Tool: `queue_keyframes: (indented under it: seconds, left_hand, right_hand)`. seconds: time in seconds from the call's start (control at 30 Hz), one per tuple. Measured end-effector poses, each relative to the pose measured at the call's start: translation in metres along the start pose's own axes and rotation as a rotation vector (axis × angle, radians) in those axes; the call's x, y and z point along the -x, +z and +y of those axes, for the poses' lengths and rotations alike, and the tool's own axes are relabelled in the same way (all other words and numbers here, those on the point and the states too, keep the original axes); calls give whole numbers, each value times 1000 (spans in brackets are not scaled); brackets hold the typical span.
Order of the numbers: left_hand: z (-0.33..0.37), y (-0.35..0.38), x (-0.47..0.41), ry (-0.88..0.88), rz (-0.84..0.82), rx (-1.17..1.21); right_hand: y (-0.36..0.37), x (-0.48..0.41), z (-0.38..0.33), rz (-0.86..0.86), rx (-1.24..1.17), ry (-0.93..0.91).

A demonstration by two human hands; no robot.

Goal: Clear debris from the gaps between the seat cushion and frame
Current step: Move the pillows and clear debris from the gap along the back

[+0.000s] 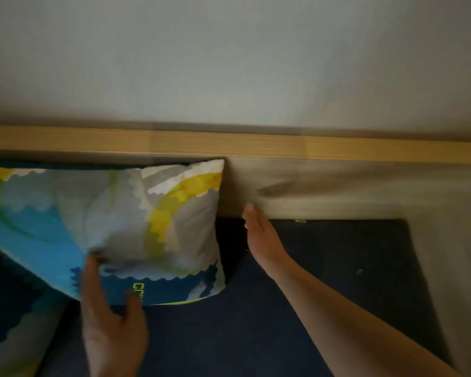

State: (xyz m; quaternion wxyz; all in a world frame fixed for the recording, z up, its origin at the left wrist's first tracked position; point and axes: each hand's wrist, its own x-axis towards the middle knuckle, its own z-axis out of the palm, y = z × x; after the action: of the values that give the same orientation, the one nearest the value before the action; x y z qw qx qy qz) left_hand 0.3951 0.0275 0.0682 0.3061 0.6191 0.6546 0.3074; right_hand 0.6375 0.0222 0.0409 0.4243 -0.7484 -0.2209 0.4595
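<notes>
Seat cushion [297, 308]: dark navy fabric, filling the lower centre and right of the head view. Its rear edge meets the pale wooden frame [337, 191] along a straight seam, and its right edge meets a pale side panel [452, 268] of the same frame. A light wood rail [229, 144] caps the frame, with a plain wall [229, 55] above it.

Right hand [260, 235]: extended flat with fingers together and straight, edge-on to the camera. The fingertips [249, 209] touch the lower part of the frame at the rear seam. The hand holds nothing.

Left hand [112, 317]: fingers spread, laid against the lower front of a patterned pillow [136, 227]. One finger reaches up onto the pillow face; the thumb [133, 300] presses at the bottom edge. Whether the hand grips the fabric or only pushes on it cannot be told.

Pillow: printed in blue, grey, white and yellow-green, standing on the cushion and leaning back against the frame, just left of the right hand.

Small pale object [299, 220]: lies at the rear seam, right of the right hand; too small to identify. A faint speck [359, 272] sits on the cushion surface farther right.
</notes>
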Motion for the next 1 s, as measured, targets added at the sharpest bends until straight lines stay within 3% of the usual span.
queue_keyframes:
  seconds: [0.1, 0.2, 0.37, 0.43, 0.53, 0.73, 0.83, 1.0]
  left_hand:
    - [21, 63, 68, 128, -254, -1]
    - [48, 126, 81, 217, -495, -17]
    - [63, 254, 50, 90, -723, -248]
    - [60, 303, 38, 121, -798, -376]
    - [56, 351, 18, 188, -837, -442]
    - [45, 406, -5, 39, -779, -411]
    - [39, 413, 5, 117, -772, -438]
    - [47, 439, 5, 129, -914, -716]
  right_hand:
    - [-69, -8, 53, 0, 220, 96]
    - [-132, -24, 89, -35, 373, 168]
    - [-202, -68, 130, -150, 588, 270]
    - [-213, -90, 143, -202, 647, 253]
    - [-213, -119, 149, -237, 681, 198]
    - [-213, -162, 169, -228, 938, 74]
    - [-212, -171, 167, -253, 953, 114]
    - [-189, -167, 166, -289, 1051, 165]
